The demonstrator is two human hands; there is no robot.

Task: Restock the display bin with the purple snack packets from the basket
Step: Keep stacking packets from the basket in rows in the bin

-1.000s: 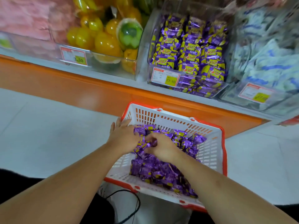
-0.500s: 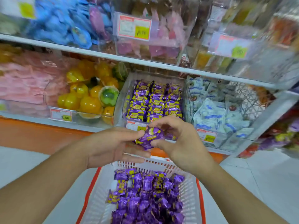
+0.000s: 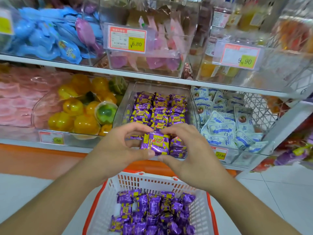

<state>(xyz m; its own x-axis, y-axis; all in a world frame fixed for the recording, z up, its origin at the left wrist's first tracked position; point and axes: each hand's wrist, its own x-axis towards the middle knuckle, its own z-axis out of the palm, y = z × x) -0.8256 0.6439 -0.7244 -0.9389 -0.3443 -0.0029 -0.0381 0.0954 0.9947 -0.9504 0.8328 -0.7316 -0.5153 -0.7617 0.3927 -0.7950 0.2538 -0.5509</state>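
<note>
A purple and yellow snack packet (image 3: 156, 143) is held flat in the air just in front of the clear display bin (image 3: 124, 106). My left hand (image 3: 116, 150) pinches its left side and my right hand (image 3: 191, 155) pinches its right side, thumbs below and fingers above. The bin holds rows of the same purple packets (image 3: 160, 106) on the lower shelf. Below my hands a white basket with an orange rim (image 3: 100, 194) stands on the floor, holding several loose purple packets (image 3: 152, 212).
Left of the bin is a clear bin of yellow and green jelly cups (image 3: 79, 107); right of it a bin of white and blue sachets (image 3: 225, 122). An upper shelf (image 3: 118, 72) with more bins and price tags overhangs. White floor tiles (image 3: 279, 192) lie around the basket.
Both hands rose out of the basket with one packet and carried it up to the front of the bin. The packet now lies flat and face-up between them.
</note>
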